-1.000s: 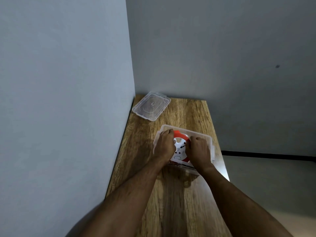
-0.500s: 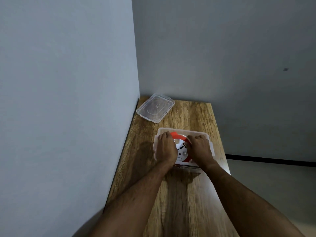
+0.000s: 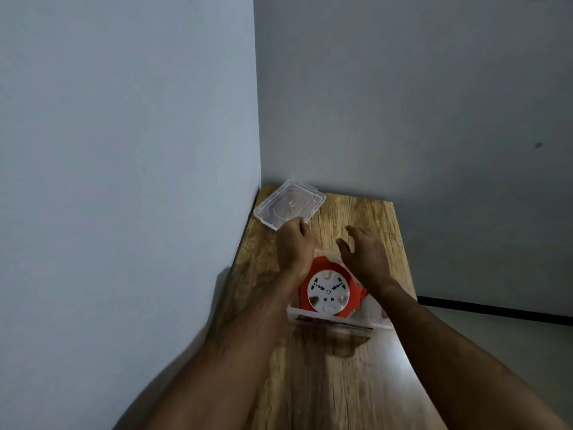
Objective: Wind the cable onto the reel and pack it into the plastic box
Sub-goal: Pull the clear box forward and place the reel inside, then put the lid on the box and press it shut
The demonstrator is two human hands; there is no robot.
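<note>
The red cable reel with a white socket face lies flat inside the clear plastic box on the wooden table. The clear lid lies apart in the far left corner of the table. My left hand is stretched past the box, and its curled fingers close on the lid's near edge. My right hand hovers over the box's far side with the fingers spread and holds nothing.
The narrow wooden table stands in a corner, with grey walls on its left and far sides. Its right edge drops to the floor, where a black skirting line runs.
Both hands have lifted off the reel and moved away from me. The left one has reached the lid and the right one has opened. The reel stays in the box.
</note>
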